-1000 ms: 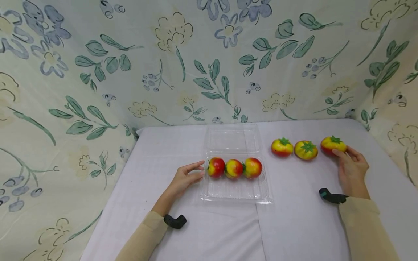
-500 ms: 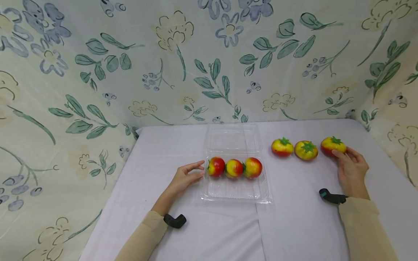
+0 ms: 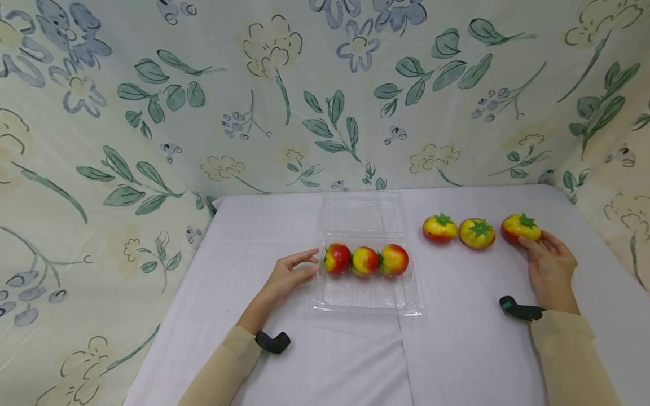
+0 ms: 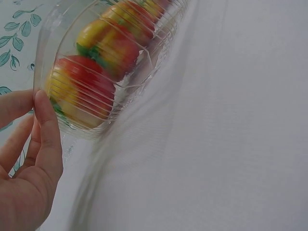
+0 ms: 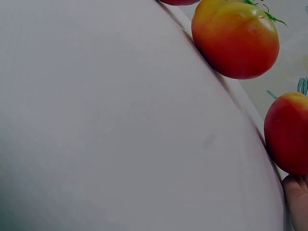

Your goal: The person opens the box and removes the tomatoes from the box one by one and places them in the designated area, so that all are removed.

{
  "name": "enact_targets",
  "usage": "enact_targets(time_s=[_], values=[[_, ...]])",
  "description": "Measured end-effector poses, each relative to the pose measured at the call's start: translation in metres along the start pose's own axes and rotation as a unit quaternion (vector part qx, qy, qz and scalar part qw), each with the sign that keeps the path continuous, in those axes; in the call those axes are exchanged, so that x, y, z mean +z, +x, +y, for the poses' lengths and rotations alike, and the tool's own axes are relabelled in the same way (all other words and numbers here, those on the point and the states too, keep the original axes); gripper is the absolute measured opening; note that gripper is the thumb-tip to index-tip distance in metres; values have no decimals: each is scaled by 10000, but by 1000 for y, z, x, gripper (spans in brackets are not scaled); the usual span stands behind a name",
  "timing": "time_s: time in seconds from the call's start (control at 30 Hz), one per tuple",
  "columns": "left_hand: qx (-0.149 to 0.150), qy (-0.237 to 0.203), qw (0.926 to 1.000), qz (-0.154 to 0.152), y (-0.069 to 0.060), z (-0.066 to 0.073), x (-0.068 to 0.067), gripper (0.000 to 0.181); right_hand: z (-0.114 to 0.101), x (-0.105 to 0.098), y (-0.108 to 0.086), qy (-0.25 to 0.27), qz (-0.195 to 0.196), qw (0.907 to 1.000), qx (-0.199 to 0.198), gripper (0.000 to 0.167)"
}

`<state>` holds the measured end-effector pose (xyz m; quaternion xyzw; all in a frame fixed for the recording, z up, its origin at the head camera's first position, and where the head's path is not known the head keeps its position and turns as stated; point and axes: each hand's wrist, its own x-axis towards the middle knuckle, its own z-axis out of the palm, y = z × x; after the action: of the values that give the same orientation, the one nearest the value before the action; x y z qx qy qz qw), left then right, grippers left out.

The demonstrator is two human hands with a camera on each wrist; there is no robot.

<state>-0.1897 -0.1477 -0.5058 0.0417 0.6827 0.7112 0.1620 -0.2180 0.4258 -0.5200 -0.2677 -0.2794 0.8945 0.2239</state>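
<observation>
An open clear plastic box (image 3: 365,293) lies mid-table, three red-yellow tomatoes (image 3: 337,259) in a row inside it. At the box's left edge is the left hand (image 3: 286,279); the left wrist view shows its thumb and index finger (image 4: 47,113) pinching the rim of the box (image 4: 42,62). The right hand (image 3: 552,270) holds the rightmost loose tomato (image 3: 520,228) at its right side, thumb in front. In the right wrist view only fingertips (image 5: 297,199) show, against this tomato (image 5: 291,134).
Two more loose tomatoes, one (image 3: 439,229) and another (image 3: 477,233), stand between the box and the held one. The box's lid (image 3: 361,217) lies folded back toward the flowered cloth (image 3: 304,84). White cloth (image 3: 472,338) covers the table.
The right hand and the tomato in it have shifted very slightly to the right, widening the gap to the neighbouring tomato. The left hand and the box stay in place.
</observation>
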Motion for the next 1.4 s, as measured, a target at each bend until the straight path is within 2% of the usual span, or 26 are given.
enact_targets(time_s=[0.43,0.7,1.1,1.23,1.33,1.4], values=[[-4,1,10000,-1,2,-1,0,50,-5,-3,-7,-75,-352,9993,65,59],[1,-73,10000,7,1,-1,0,50,-5,-4,-12,-372,-446,9983,35,59],[-113,-115,9999,55,1,0,0,49,-9,-4,-15,-560,-685,9960,-143,56],[-166,-46,9998,17,2,1,-1,50,-13,0,-19,-814,-610,9944,-276,57],[-206,12,9998,-18,1,4,-1,50,-16,5,-24,-1028,-527,9923,-455,59],[-207,23,9998,-38,-3,11,2,50,-17,8,-27,-1078,-535,9910,-582,59]])
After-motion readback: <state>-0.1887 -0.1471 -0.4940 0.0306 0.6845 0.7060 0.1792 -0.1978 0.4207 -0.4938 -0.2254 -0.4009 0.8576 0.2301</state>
